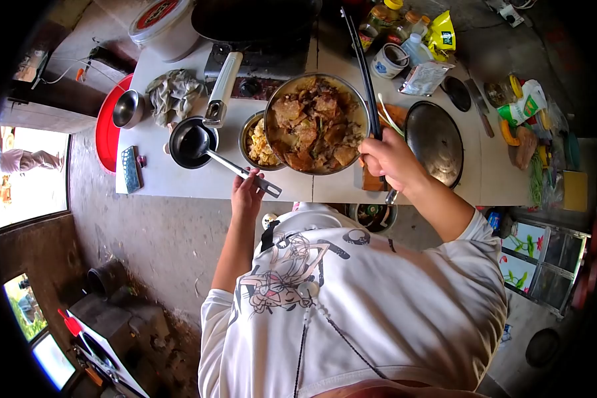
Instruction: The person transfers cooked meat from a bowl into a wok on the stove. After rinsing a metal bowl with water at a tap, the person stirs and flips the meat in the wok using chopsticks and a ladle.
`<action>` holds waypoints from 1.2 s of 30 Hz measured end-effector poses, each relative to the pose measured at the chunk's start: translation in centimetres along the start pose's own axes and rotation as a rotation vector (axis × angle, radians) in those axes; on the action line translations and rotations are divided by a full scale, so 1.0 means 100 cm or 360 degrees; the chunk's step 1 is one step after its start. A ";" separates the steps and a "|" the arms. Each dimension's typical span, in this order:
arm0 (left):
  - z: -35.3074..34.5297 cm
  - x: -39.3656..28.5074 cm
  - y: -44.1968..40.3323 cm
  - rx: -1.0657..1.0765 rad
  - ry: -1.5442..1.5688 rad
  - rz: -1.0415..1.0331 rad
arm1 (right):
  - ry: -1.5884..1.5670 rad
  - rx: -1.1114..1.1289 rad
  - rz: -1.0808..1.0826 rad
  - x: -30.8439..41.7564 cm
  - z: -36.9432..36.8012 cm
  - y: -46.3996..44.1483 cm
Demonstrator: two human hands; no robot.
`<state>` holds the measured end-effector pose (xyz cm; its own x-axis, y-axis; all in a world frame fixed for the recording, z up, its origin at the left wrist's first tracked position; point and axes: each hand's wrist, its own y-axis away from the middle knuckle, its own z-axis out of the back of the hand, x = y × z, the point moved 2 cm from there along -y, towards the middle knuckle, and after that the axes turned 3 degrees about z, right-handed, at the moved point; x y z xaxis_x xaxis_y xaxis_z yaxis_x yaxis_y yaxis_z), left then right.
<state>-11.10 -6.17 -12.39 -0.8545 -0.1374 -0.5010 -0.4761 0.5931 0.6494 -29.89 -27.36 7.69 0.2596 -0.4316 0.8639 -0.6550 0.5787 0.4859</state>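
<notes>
Meat bowl [360, 114] could tip at the desk's [497, 189] near side.
My left grip [247, 192] holds the ladle [227, 164], my right grip [393, 159] the chopsticks [361, 60] beside that bowl; a careless wrist turn may push it against the smaller bowl [243, 136].

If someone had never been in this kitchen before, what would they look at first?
Probably the brown, chunky food filling the round dish in the middle of the worktop. Next might be the long dark chopsticks in the right hand, and the ladle in the left hand, its scoop in a small dark bowl. The bright red round thing at the far left stands out too.
</notes>
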 end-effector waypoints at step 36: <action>0.005 -0.001 0.072 -0.0717 -0.0811 -0.0459 | -0.0054 -0.0120 0.0006 -0.012 0.021 -0.008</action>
<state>-14.39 -1.52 -7.93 -0.5321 0.2120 -0.8197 -0.8002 0.1907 0.5687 -31.14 -28.74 5.95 0.2319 -0.4518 0.8614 -0.6004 0.6302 0.4922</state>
